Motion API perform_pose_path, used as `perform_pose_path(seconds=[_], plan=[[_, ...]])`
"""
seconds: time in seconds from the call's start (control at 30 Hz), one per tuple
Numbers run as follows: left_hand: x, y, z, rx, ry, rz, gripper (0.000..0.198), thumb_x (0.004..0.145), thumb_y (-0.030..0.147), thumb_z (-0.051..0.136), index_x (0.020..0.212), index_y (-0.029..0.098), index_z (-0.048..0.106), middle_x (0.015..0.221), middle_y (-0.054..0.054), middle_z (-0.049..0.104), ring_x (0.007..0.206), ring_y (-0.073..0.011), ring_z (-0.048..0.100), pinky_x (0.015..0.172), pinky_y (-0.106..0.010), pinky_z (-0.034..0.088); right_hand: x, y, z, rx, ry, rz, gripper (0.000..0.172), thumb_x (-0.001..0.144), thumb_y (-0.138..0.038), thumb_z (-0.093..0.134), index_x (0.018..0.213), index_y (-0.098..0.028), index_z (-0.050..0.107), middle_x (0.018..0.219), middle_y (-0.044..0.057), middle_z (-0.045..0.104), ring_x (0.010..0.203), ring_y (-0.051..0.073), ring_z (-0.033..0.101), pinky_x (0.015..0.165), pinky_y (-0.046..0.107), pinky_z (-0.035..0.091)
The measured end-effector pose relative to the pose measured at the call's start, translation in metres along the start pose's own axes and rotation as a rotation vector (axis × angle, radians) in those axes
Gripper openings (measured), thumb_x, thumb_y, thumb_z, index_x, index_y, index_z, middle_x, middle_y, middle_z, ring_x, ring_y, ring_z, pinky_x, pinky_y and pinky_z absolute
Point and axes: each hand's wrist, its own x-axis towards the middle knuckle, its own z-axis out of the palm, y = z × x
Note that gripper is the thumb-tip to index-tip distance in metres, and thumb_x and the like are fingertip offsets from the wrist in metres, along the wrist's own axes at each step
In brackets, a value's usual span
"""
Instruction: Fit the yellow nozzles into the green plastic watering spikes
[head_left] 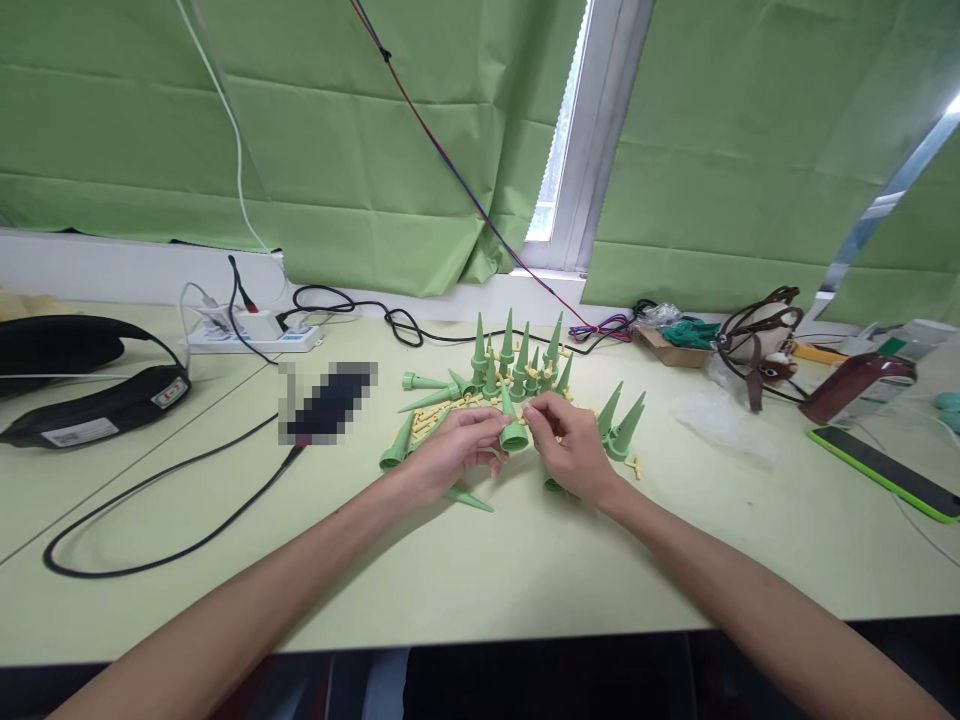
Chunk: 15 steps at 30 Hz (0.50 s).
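My left hand (448,452) is closed around a green plastic cone spike (513,428), holding it point up over the table. My right hand (571,445) pinches a small yellow piece (541,420) right beside the cone's base; the piece is mostly hidden by the fingers. Behind both hands stands a cluster of upright green cones (517,362). Several more cones lie flat at the left (424,395), and two stand at the right (621,425). Small yellow parts (439,410) are scattered among them. One cone (469,497) lies under my left wrist.
A pale green table (525,560) carries a black cable (172,500), a power strip (251,333), a black headset (90,400) at left, a phone with a green case (885,470) at right, a brown bag (757,345) and a clear plastic bag (720,420). Green curtains hang behind.
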Motion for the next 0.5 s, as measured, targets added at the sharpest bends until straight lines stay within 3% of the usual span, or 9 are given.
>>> perform_pose_path(seconds=[0.17,0.5], plan=[[-0.0011,0.0016,0.0006,0.128,-0.037,0.104,0.031,0.08,0.042,0.07,0.074,0.014,0.06,0.072,0.0,0.048,0.063,-0.0111,0.055,0.053,-0.023,0.048,-0.0003,0.0007,0.0003,-0.008,-0.001,-0.011,0.023,0.097,-0.032,0.045,0.078,-0.021,0.051,0.058,-0.005,0.043,0.05,0.01,0.037,0.051,0.025,0.031],[-0.006,0.0069,0.0036,0.508,0.018,0.313,0.029,0.085,0.043,0.063,0.074,0.016,0.057,0.068,0.002,0.049,0.054,-0.0098,0.052,0.053,-0.025,0.048,0.0005,0.0006,-0.0005,-0.007,0.011,-0.015,0.023,0.096,-0.032,0.046,0.077,-0.02,0.052,0.058,-0.004,0.044,0.05,0.01,0.037,0.051,0.025,0.031]])
